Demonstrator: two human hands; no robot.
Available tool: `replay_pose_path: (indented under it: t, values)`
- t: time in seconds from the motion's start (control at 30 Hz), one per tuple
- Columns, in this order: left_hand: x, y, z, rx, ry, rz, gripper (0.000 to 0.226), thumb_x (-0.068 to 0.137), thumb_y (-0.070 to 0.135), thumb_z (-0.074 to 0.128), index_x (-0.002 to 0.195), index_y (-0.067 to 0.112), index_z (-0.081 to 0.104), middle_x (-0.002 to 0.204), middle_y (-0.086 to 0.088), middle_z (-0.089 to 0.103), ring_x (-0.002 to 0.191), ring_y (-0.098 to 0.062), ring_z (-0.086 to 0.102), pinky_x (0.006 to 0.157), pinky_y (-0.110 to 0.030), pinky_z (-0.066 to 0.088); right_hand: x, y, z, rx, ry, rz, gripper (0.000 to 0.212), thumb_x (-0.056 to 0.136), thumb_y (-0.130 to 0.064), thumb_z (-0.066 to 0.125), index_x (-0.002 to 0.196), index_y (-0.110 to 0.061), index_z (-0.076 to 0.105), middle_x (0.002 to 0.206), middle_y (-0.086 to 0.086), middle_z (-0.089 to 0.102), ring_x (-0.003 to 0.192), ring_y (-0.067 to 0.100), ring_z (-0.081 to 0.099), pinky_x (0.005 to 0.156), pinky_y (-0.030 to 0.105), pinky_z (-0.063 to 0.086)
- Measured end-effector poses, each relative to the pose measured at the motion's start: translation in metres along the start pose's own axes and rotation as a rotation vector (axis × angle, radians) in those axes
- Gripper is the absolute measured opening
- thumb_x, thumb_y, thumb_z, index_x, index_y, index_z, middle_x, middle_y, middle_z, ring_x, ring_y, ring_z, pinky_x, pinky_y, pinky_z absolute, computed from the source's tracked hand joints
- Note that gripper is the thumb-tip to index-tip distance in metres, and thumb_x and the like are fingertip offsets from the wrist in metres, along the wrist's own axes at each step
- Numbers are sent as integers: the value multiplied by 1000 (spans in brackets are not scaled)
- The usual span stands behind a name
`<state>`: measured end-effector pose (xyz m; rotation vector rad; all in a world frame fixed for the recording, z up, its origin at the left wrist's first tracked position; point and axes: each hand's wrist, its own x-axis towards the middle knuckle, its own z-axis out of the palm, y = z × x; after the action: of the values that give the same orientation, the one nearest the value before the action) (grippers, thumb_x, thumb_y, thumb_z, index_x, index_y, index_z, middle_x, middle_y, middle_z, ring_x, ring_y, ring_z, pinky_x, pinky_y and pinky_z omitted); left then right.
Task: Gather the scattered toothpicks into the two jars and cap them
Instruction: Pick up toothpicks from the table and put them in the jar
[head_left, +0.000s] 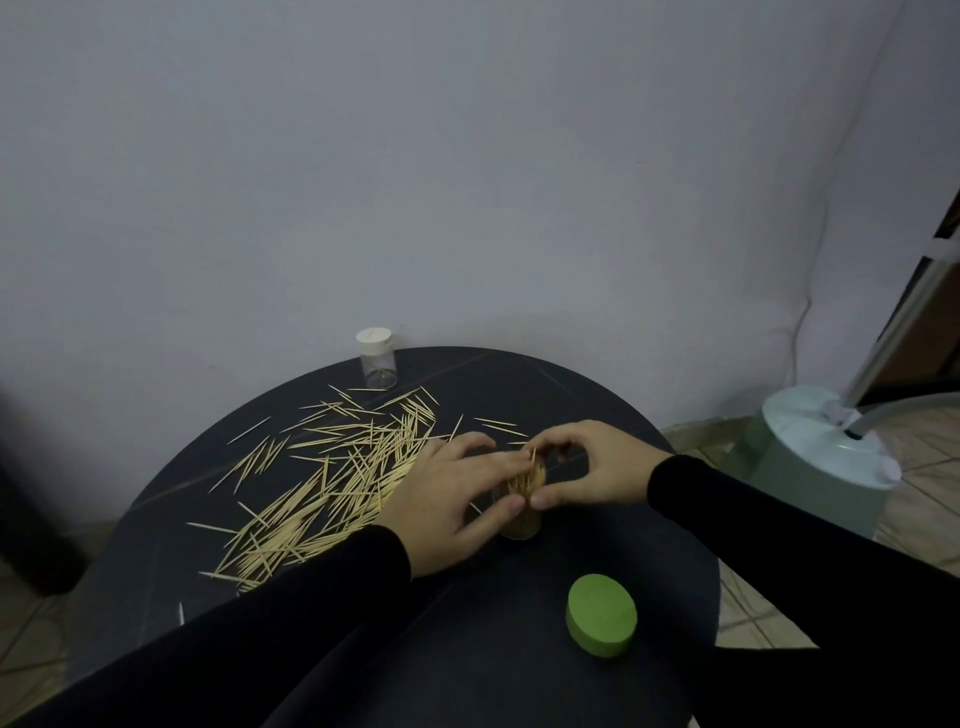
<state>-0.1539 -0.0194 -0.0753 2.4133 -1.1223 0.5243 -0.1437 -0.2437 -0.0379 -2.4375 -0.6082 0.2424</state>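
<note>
both hands (524, 483) hold toothpick bundle (525, 479) upright in jar (521, 525).

Left of the left hand (449, 499) the scattered toothpicks (332, 467) look like pale, matt wood. Between both hands stands a jar (521, 525) packed with the same wooden sticks, its wall seemingly clear plastic. Beyond the left hand a second jar (379, 368) is clear, glossy plastic under a white plastic cap (373, 340). Nearer than the right hand (592, 467) lies a green lid (601, 614), matt and smooth. The table (597, 405) is dark and matt. Both sleeves (779, 525) are black cloth
</note>
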Motion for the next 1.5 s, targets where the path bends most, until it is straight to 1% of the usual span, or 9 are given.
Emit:
replay_pose_path:
  t: [0.1,0.27,0.37,0.57,0.7,0.83,1.03,1.23,1.5]
  values:
    - [2,-1,-3,0,46,-60,51,91,52,44,137,31,46,134,17,52,123,-10,39,98,-39,38,1,0,0,-17,3,11,49,76,-44,75,120,-30,59,112,-13,60,101,-2,52,86,19,42]
    - [4,1,-4,151,-139,-25,65,88,67,30,145,37,33,153,13,29,134,-13,21,104,-37,22,3,1,0,-29,4,5,49,75,-45,76,119,-29,60,111,-10,61,103,7,54,92,32,47]
    - [5,3,-3,138,-123,-49,71,87,69,31,149,37,20,155,13,23,136,-14,18,108,-41,22,5,2,0,-26,4,0,51,73,-48,77,117,-29,59,109,-11,61,99,6,54,90,32,48]
    - [9,-3,-6,115,-46,35,52,90,64,34,131,36,52,149,10,36,132,-14,27,102,-40,27,8,2,0,-9,-52,14,49,69,-48,77,111,-35,56,108,-12,58,95,8,52,84,30,47]
    - [9,-11,-10,5,36,-130,53,92,59,26,130,34,52,139,13,45,128,-11,32,102,-32,26,13,5,-1,-154,-109,108,59,75,-34,79,125,-36,49,115,-12,56,104,9,51,93,31,45]
    - [7,-27,-10,79,2,-334,36,97,46,37,124,33,57,122,13,53,112,-5,36,98,-30,33,26,8,1,-351,31,155,35,88,-29,65,122,-33,55,116,-9,56,112,11,51,106,36,36]
    - [-1,-39,-5,112,-307,-204,24,92,38,56,115,40,64,118,17,51,104,-3,32,90,-20,29,49,13,12,-555,103,190,26,94,-40,54,117,-31,59,113,-8,57,108,14,53,105,40,29]
    - [2,-44,-6,155,-299,-184,17,90,44,57,98,33,67,117,16,52,106,-4,36,90,-19,30,68,11,18,-659,124,171,20,95,-35,51,110,-27,61,116,-3,57,111,18,49,103,42,29]
    - [0,-47,-4,316,-200,-412,23,93,43,48,110,31,57,117,10,51,105,-10,41,91,-25,38,73,21,20,-707,160,223,19,95,-36,51,111,-28,58,118,-3,51,112,18,45,102,42,30]
